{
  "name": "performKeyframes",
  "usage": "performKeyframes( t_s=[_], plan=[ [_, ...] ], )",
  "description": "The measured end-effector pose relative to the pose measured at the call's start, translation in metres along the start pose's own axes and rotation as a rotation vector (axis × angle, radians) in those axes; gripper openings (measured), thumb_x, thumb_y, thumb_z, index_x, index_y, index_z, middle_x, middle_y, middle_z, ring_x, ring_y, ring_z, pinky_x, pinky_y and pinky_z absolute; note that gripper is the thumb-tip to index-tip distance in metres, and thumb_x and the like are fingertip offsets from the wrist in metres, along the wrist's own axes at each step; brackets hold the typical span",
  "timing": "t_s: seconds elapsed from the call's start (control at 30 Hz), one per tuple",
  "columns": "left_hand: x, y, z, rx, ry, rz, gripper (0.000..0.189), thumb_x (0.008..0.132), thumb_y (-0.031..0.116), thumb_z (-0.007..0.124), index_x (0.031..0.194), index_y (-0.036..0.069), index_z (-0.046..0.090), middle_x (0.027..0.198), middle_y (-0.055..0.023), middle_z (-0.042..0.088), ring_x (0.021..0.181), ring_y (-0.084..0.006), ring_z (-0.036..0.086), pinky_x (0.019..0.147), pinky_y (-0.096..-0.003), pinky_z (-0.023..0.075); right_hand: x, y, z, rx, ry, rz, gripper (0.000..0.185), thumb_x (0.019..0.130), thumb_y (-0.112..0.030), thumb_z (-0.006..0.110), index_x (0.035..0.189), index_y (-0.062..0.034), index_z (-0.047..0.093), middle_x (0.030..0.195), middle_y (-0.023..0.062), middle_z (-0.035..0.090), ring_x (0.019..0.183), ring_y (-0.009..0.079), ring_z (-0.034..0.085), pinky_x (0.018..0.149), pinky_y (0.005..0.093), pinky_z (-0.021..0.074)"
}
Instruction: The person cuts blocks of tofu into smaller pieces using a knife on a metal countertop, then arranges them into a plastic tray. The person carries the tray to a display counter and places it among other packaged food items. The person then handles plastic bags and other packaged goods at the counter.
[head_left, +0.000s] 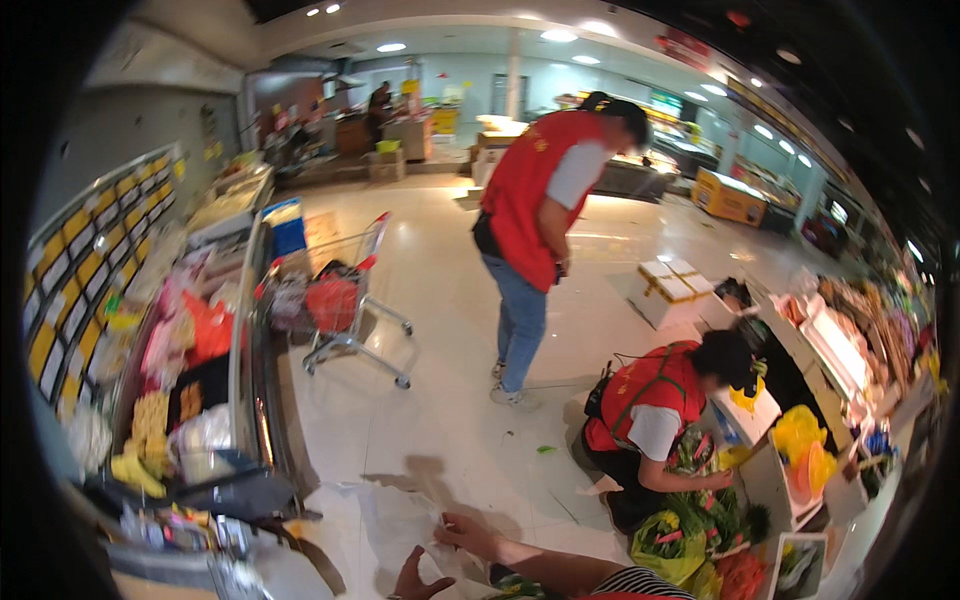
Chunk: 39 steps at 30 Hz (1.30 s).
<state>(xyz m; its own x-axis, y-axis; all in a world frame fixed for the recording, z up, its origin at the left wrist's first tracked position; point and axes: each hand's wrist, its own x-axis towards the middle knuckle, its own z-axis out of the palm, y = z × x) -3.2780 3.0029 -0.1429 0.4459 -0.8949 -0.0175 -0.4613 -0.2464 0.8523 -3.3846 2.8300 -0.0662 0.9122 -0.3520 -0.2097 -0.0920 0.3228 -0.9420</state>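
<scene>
At the bottom centre, my right hand (466, 535) reaches in from the right and pinches the edge of a thin, whitish translucent plastic bag (394, 521). Just below and to its left is my left hand (421, 579), cut off by the picture's edge, with thumb and fingers apart and nothing seen between them. The bag hangs spread out to the left of my right hand, above the tiled floor. Part of some green leafy vegetables (517, 586) shows beneath my right forearm.
A crouching person in a red vest (649, 386) handles bundled greens (701, 502) at the right, by white foam boxes (671, 289). Another person in a red vest (536, 187) stands beyond. A shopping cart (337, 300) stands left of centre, beside a display counter (251, 322).
</scene>
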Motion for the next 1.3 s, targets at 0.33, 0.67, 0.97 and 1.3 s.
performKeyframes(
  t_s=[0.33, 0.67, 0.97, 1.3],
  plan=[
    [0.161, 0.059, 0.007, -0.060, -0.294, 0.065, 0.026, 0.081, 0.019, 0.043, 0.081, 0.005, 0.066, 0.083, -0.0105, 0.064, 0.079, -0.0219, 0.061, 0.071, -0.0303, 0.0462, 0.024, -0.071, -0.115, -0.499, 0.279, -0.274, 0.044, 0.069, -0.022, 0.068, 0.105, -0.0058, 0.048, 0.094, 0.0074, 0.053, 0.082, 0.0174, 0.050, 0.069, 0.0301, 0.0442],
    [0.223, 0.090, -0.056, 0.224, -0.829, -0.002, 0.030, 0.071, 0.024, 0.067, 0.087, 0.000, 0.061, 0.070, -0.0102, 0.063, 0.061, -0.0152, 0.061, 0.057, -0.0273, 0.0485, 0.054, -0.072, -0.140, -0.624, 0.010, -0.351, 0.052, 0.059, -0.015, 0.073, 0.106, -0.0032, 0.052, 0.101, 0.0121, 0.054, 0.098, 0.0269, 0.048, 0.083, 0.0368, 0.0382],
    [0.285, 0.039, -0.174, 0.096, -0.584, -0.076, 0.021, 0.075, 0.008, 0.059, 0.094, 0.001, 0.055, 0.064, -0.0056, 0.059, 0.053, -0.0116, 0.057, 0.049, -0.0250, 0.0467, 0.147, -0.069, -0.091, -0.640, 0.163, -0.286, 0.017, 0.076, -0.010, 0.056, 0.090, -0.0012, 0.060, 0.082, 0.0127, 0.061, 0.077, 0.0267, 0.058, 0.068, 0.0336, 0.0445],
    [0.320, -0.021, -0.236, 0.133, -0.596, -0.071, 0.020, 0.074, 0.016, 0.063, 0.084, 0.001, 0.055, 0.063, -0.0077, 0.059, 0.055, -0.0181, 0.057, 0.054, -0.0292, 0.0461, 0.235, -0.090, -0.045, -0.811, 0.408, -0.148, 0.015, 0.081, -0.018, 0.052, 0.080, -0.0052, 0.059, 0.072, 0.0135, 0.059, 0.068, 0.0327, 0.056, 0.060, 0.0385, 0.0439]
  ],
)
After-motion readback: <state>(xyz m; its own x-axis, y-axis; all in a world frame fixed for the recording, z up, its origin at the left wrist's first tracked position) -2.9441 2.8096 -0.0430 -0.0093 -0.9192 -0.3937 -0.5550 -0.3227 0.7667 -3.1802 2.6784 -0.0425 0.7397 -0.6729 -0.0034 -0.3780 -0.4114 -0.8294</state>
